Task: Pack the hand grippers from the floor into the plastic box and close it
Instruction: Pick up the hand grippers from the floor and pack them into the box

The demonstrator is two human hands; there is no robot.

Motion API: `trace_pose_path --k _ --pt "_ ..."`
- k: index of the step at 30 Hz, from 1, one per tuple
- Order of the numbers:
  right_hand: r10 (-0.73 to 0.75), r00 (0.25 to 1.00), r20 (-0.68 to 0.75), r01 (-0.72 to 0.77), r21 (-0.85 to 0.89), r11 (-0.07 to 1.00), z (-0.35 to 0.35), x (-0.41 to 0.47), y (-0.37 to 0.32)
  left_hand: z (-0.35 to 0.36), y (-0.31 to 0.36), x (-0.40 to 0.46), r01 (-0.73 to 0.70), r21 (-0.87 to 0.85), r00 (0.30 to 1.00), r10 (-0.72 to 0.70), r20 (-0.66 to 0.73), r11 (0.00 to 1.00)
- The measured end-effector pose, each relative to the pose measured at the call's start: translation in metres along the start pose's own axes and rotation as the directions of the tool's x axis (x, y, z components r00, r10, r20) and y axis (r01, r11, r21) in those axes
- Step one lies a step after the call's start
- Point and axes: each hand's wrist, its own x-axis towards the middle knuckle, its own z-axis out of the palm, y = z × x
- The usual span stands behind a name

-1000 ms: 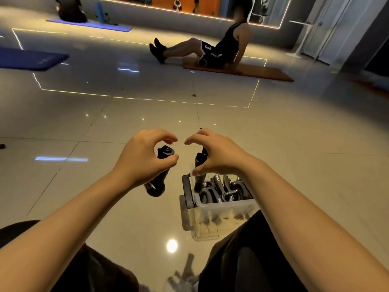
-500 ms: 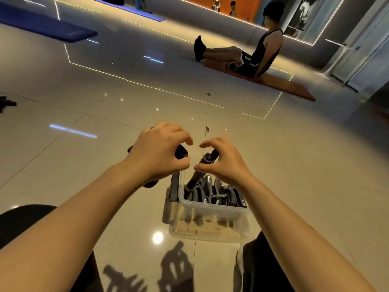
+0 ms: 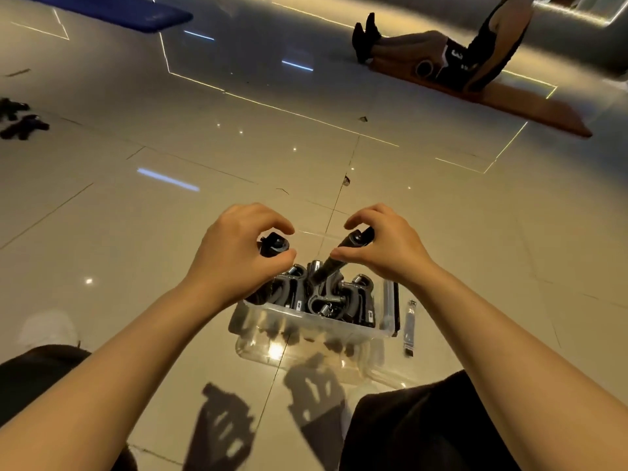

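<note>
1. While both hands hovered over the plastic box (image 3: 316,326), the left hand (image 3: 234,256) had its thumb and fingers curled round the black handle of one hand gripper (image 3: 274,244), held just above the box's left end.
2. At the same moment the right hand (image 3: 384,248) pinched a second gripper (image 3: 339,254) by its upper handle, its lower end already down among the packed ones.
3. Judging by the contents, the box was nearly full: a dense heap of packed grippers (image 3: 326,294) sat inside it on the tiled floor (image 3: 136,232).
4. Still to do, it seemed: dropping these two in, fetching the dark items (image 3: 23,125) far off at left, if those were grippers, and fitting a lid, which I could not identify.
</note>
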Motion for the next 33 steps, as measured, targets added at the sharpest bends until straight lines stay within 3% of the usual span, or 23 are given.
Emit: trace_pose_path --k 9,15,22,25,28,33 --pt "0.052 0.996 -0.076 -0.05 0.026 0.998 -0.032 0.004 0.057 0.029 0.075 -0.002 0.086 0.011 0.991 -0.085 -0.1 0.996" --pt "0.026 0.984 -0.174 0.016 0.237 0.971 -0.065 -0.009 0.047 0.019 0.118 0.009 0.058 0.104 0.996 -0.052 -0.066 0.993" --pt "0.032 0.967 -0.252 0.047 0.301 0.953 -0.088 -0.018 0.032 0.011 0.124 0.037 -0.019 0.162 1.0 0.02 -0.006 0.987" --pt "-0.008 0.964 -0.265 0.079 0.257 0.963 -0.089 -0.024 0.03 0.025 0.108 0.04 0.036 0.133 0.999 -0.031 -0.04 0.991" --pt "-0.021 0.979 -0.204 0.062 0.196 0.979 -0.08 -0.025 0.045 0.039 0.091 0.045 0.086 0.137 0.996 -0.089 0.019 0.987" --pt "-0.019 1.0 -0.009 0.019 0.005 1.0 -0.055 -0.015 0.072 0.048 0.066 0.044 0.037 0.229 0.989 -0.069 0.131 0.973"
